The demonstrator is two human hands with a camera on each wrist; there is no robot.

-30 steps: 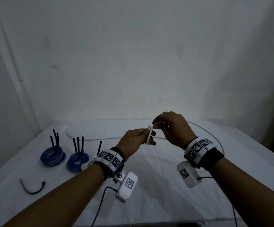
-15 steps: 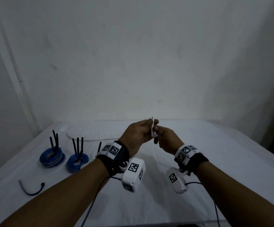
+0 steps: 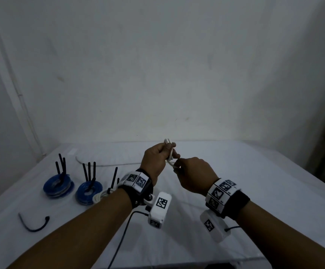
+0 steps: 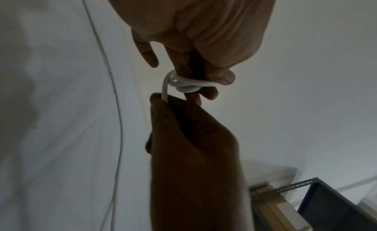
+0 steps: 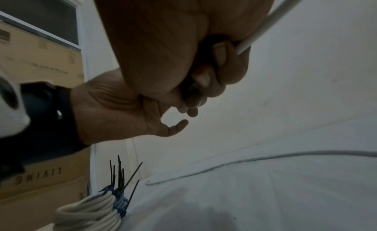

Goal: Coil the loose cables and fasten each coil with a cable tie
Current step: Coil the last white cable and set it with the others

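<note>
Above the middle of the table, my left hand pinches a small coil of white cable between thumb and fingers. The left wrist view shows the coil wound in a few tight loops at my fingertips. Just below and to the right, my right hand grips the free strand where it leaves the coil. In the right wrist view the strand runs through my closed right fist. The rest of the cable trails left across the white table.
At the left stand two blue coils and a white coil, each fastened with upright black ties. A loose black cable tie lies near the front left. Cardboard boxes and a dark metal rack stand beyond the table.
My right hand came down from above the coil to just below it, carrying the strand around. My left hand rose slightly. The cable's arc on the right side of the table is gone.
</note>
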